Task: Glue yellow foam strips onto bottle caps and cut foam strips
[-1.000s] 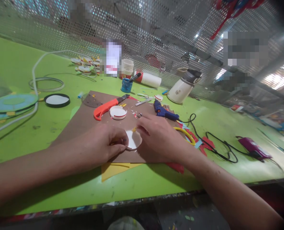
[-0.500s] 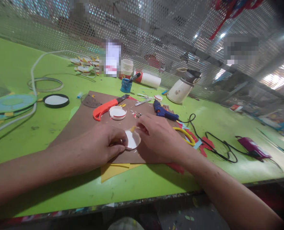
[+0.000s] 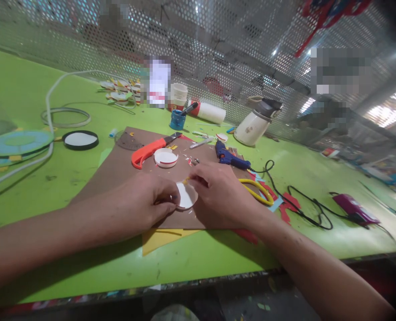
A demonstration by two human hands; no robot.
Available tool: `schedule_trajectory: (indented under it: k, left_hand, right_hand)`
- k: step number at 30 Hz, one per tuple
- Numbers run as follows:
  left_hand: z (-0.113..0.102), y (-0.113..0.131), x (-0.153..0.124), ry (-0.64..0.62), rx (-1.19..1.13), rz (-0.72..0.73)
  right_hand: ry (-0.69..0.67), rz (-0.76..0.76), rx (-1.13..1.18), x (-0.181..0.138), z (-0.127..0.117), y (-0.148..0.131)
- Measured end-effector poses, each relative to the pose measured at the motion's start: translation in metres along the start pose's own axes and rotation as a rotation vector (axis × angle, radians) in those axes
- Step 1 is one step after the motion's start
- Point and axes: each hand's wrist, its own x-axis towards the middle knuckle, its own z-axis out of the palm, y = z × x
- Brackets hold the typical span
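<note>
A small white paper disc is held low over the brown board. My left hand pinches its left edge between thumb and fingers. At the disc's far edge, my right hand has its fingertips closed on a small yellow paper piece, partly hidden by the fingers. Just beyond lies a shallow white paper cup with a red stripe. An orange-handled cutter rests behind it, and a blue glue gun is beyond my right hand.
A yellow ring and red paper scraps lie to the right, by a black cord leading to a purple box. Behind stand a blue jar and a white kettle-like jug. A white cable curves at left.
The yellow piece shows less now, as my right fingertips have shifted slightly at the disc's far edge. My left hand keeps its pinch. The whole view has moved a little.
</note>
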Motion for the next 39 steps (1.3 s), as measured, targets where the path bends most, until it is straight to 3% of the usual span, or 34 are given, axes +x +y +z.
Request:
schedule_trajectory:
  k: [15, 27, 33, 39]
  left_hand:
    - [-0.0001, -0.003, -0.0007, -0.003, 0.026, 0.04]
    - [-0.0003, -0.0032, -0.0019, 0.026, -0.027, 0.056]
    - [-0.0015, -0.0007, -0.0008, -0.009, 0.056, 0.042]
    - [-0.0011, 0.0, -0.0002, 0.002, 0.057, 0.044]
  right_hand:
    - [-0.008, -0.104, -0.11, -0.0001, -0.0002, 0.0053]
    - [-0.071, -0.101, -0.137, -0.0009, -0.0015, -0.0004]
    - [-0.089, -0.206, -0.272, -0.0017, -0.0006, 0.0015]
    - [-0.059, -0.179, -0.207, -0.0014, 0.002, 0.0041]
